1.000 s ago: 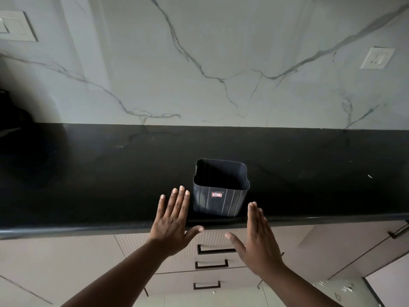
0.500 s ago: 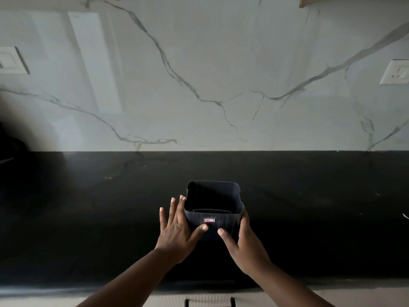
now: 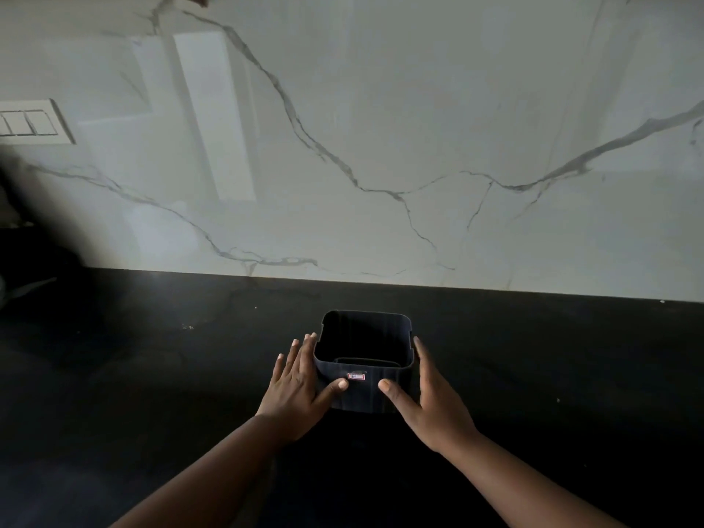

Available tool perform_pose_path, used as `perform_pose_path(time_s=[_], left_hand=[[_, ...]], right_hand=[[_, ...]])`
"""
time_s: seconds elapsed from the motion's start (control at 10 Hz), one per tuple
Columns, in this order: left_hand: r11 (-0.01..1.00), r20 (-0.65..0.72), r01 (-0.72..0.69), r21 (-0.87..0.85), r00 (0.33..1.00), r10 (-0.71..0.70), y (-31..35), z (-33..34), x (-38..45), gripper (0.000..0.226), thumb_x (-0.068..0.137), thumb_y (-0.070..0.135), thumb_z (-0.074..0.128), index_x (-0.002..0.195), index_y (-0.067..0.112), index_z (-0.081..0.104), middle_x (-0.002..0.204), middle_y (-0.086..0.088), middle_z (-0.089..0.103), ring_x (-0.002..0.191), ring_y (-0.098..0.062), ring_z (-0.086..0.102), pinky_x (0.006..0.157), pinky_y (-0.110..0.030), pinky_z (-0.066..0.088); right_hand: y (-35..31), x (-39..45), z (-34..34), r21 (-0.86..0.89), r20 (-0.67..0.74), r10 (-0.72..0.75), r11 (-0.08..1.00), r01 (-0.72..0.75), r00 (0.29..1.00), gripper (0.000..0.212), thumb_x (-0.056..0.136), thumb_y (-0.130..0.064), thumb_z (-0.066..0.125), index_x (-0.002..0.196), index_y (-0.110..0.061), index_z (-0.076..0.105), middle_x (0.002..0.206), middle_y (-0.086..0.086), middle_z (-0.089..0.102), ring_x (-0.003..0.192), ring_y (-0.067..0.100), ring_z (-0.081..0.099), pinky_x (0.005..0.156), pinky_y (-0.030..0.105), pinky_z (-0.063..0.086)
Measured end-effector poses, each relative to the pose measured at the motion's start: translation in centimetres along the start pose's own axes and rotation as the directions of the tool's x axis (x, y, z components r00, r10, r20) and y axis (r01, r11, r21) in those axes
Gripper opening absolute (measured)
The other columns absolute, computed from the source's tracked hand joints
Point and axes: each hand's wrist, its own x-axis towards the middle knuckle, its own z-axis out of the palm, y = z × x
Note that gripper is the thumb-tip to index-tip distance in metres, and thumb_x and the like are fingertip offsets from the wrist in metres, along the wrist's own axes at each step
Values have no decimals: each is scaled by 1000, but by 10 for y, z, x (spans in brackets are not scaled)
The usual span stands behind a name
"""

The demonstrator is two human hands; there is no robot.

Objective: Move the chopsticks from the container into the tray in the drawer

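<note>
A dark square plastic container [image 3: 364, 396] with a small red label stands upright on the black countertop [image 3: 533, 375]. Its inside is dark and I see no chopsticks in it. My left hand [image 3: 297, 386] lies flat against its left wall, fingers straight and thumb on the front face. On the other side, my right hand [image 3: 434, 398] presses the right wall the same way, thumb on the front. The drawer and the tray are out of view.
A white marble backsplash [image 3: 381, 146] rises behind the counter, with a switch plate [image 3: 30, 123] at the far left. A dark, unclear shape [image 3: 23, 268] sits at the left edge of the counter.
Both hands moved forward from the counter's front edge and came against the container's sides. My view rose, so the drawers below dropped out of sight.
</note>
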Motion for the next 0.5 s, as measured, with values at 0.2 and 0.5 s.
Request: perform_pose_path(time_s=[0.2,0.5], left_hand=[[987,-48,-158,6,986,158,-15,-35,13,104,74,89,12,152,24,-11,160,8,-9,145,-9,-16,117,-27,-10],[948,-118,-255,189,953,280,-21,-116,65,99,74,85,7,145,22,-23,158,2,-18,144,-17,-22,119,-38,-12]], right_hand=[[-24,25,-26,-96,-53,-96,991,90,994,97,74,-82,39,152,-35,3,160,-4,19,146,14,19,114,36,31],[-91,71,-32,-551,-124,-188,829,90,974,103,74,-88,13,152,-24,-8,163,3,-5,149,20,-5,119,37,4]])
